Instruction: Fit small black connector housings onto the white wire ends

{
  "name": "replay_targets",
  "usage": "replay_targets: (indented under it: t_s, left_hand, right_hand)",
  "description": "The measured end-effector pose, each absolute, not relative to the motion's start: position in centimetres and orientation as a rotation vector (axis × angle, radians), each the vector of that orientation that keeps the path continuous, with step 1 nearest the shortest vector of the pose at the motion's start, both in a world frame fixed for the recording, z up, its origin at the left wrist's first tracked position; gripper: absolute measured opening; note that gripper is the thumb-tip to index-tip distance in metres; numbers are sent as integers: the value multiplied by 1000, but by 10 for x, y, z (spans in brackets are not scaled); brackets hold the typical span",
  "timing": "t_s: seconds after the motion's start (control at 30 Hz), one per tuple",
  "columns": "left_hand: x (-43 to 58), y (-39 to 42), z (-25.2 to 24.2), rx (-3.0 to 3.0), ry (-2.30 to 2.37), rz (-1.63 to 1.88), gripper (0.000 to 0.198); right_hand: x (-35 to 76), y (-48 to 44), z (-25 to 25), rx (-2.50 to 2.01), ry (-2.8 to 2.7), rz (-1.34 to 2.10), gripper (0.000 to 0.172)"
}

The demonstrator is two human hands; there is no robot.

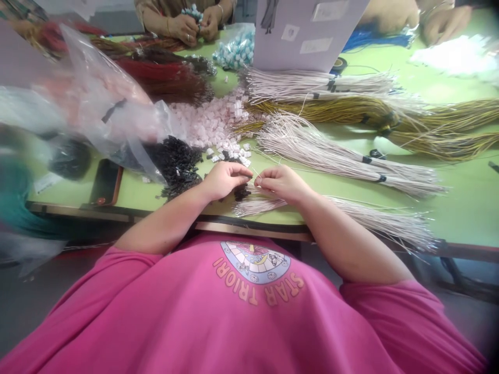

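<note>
1. The R hand [284, 183] is pinching a thin white wire [258, 175] btwn thumb and index finger; its other fingers are curled in.
2. The L hand [224, 181] is just beside, w/ thumb and fingers bent toward each other. Something small and dark shows at its fingertips, but I cannot tell if it is pinched there or lies behind.
3. The wire is thus in the gap btwn both hands, above the near part of the green table [468, 213]. The two hands look apart, w/ fingertips pointing to each other.
4. Under the L hand there are some small black pcs [242, 193]; to its left is a big black heap [177, 163] of similar pcs.
5. Beyond the hands: a pile of small whitish pcs [218, 122], a few black ones mixed in at the near side.
6. One white wire bundle [366, 221] lies partly under the R hand and forearm; a second white bundle [312, 145], w/ black ties, is farther in. Behind it: a yellowish bundle [343, 110].
7. Far L: a clear plastic bag [132, 122] and, near the table edge, a phone [106, 182].
8. Across the table, a co-worker's hands [182, 28] hold blue-white pcs [192, 12].
</note>
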State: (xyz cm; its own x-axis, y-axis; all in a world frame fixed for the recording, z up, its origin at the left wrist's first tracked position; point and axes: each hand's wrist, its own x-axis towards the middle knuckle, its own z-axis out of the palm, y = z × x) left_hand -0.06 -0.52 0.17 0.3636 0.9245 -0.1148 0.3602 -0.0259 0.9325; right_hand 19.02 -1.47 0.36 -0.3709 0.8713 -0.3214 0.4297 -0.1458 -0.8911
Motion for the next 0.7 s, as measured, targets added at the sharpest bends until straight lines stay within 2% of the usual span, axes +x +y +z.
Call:
replay_targets:
  t_s: [0.4, 0.53, 0.7]
  left_hand:
    - [5, -7, 3, 1881, 1168, 681, 16]
    - [5, -8, 0, 1838, 1224, 651, 18]
    - [7, -8, -2, 1833, 1224, 644, 17]
  right_hand:
    - [193, -14, 9, -1499, -1846, 1458, 30]
    - [194, -14, 13, -1520, -1874, 1353, 23]
    - [193, -14, 9, -1500, -1847, 1404, 20]
